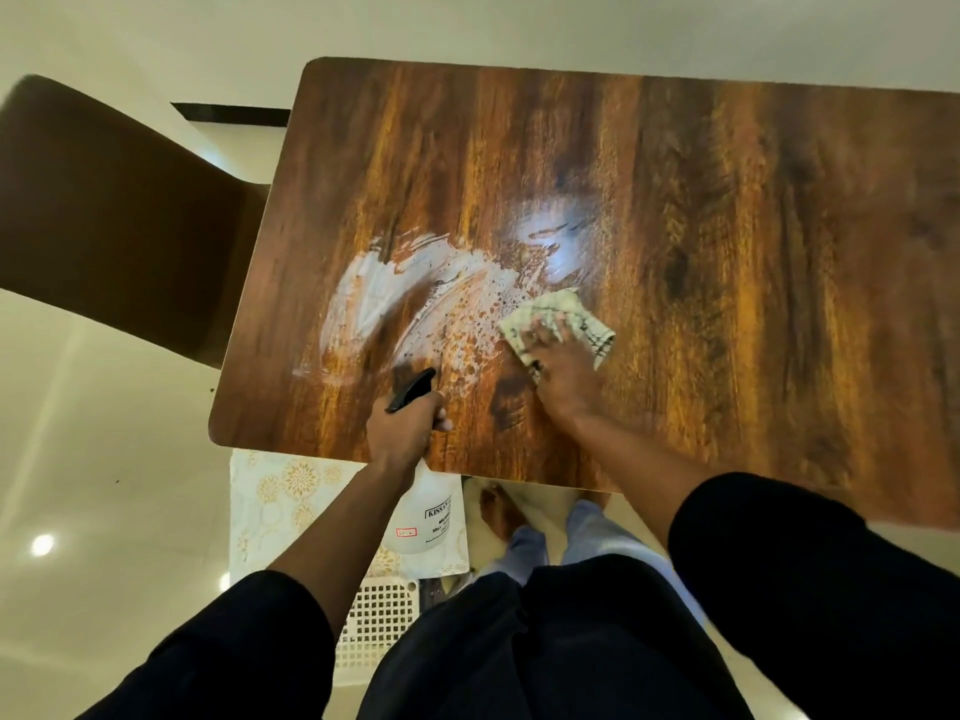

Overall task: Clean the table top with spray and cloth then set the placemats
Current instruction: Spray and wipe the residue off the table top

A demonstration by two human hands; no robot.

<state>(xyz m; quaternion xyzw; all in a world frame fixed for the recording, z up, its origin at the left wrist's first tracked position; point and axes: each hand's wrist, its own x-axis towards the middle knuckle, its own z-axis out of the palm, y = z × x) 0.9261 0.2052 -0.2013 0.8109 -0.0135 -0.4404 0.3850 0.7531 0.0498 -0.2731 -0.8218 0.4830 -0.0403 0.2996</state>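
Hands: left [402,431] grips spray bottle [423,504]; right [563,374] presses cloth [558,319] on table [727,226].

The translucent white plastic spray bottle [428,517], hanging just below the near edge of the wood-grain table [727,252], carries a boxed black label reading "KISSAN". The smaller lines under it are too blurred to read. A small red-edged sticker sits left of that label, illegible.

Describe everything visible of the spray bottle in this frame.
The spray bottle has a black trigger head and a white, translucent-looking plastic body with a printed black-text label and a small red-bordered sticker. The left hand grips its neck, so the trigger itself is mostly hidden. The nozzle points out over the wooden table top toward the wet smears, while the body hangs below the near table edge, tilted toward the person. Its fill level cannot be told.
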